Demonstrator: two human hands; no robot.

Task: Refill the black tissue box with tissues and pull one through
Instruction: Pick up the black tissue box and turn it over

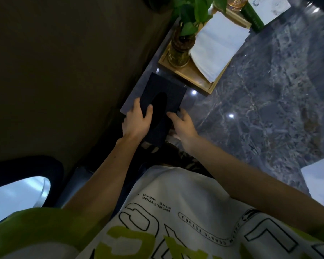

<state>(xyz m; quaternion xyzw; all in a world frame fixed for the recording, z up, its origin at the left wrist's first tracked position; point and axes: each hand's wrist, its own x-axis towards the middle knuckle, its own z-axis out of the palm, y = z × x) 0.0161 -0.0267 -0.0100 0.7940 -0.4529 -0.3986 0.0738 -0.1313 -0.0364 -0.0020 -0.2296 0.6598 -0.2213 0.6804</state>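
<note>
The black tissue box [162, 86] lies flat at the near left corner of the dark marble table, its oval slot dark with no tissue showing. My left hand [137, 121] grips the box's left side, thumb resting at the edge of the slot. My right hand [182, 125] holds the box's right near edge, fingers curled along its side. A stack of white tissues [218, 43] rests on a golden tray [191, 76] just beyond the box.
A green plant in a glass vase [180, 51] stands on the tray's left end. A green-and-white pack [264, 12] sits further back. A white sheet [320, 174] lies at the table's near right. Dark floor fills the left.
</note>
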